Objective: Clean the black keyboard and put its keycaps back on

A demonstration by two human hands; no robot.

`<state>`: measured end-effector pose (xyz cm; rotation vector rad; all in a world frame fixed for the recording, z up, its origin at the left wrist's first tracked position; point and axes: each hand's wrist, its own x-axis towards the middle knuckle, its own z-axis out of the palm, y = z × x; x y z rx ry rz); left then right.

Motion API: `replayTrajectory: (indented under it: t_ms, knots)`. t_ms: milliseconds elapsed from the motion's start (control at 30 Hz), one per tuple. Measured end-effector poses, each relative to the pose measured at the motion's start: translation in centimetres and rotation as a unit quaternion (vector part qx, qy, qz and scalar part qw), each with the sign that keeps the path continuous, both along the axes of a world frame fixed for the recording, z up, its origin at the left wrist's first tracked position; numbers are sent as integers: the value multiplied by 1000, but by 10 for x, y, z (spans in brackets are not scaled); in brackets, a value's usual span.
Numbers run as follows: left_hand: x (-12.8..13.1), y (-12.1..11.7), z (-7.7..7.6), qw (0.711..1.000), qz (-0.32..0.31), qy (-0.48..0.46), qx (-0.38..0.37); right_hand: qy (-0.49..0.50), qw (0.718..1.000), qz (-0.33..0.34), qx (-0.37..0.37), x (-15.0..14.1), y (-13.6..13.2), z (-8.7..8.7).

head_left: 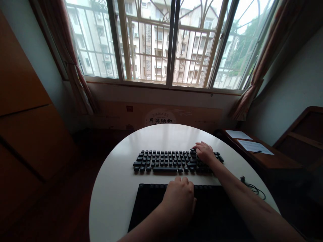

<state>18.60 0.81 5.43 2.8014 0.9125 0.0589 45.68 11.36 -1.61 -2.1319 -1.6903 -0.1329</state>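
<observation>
Loose black keycaps (165,160) lie on the white round table in rows shaped like a keyboard layout. At their upper right is my right hand (205,153), its fingertips closed around a dark keycap (193,149) at the edge of the rows. A black keyboard base (148,205) lies nearer to me, with a row of keys along its far edge. Over the middle of that base, my left hand (179,198) is curled with its knuckles up. Its fingertips are turned under, so anything inside them is hidden. Most of the base's surface is too dark to make out.
The round table (111,188) has a coiled black cable (254,190) at its right. Beyond it stands a low wooden table (277,161) with papers (254,147) and a pen. A barred window, curtains and a printed box (116,116) are ahead; a wooden cabinet (27,134) is left.
</observation>
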Motion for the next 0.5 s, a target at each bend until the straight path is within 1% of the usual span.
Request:
replayTrajectory:
  t_ms: [133, 300, 500]
  knots:
    - [0, 0, 3, 1000, -12, 12, 7, 0, 1000, 1, -19, -1, 0, 0]
    - [-1, 0, 1, 1000, 4, -21, -7, 0, 1000, 2, -30, 0, 2, -3]
    - [-2, 2, 0, 1000, -15, -6, 11, -1, 1000, 18, -15, 0, 4, -4]
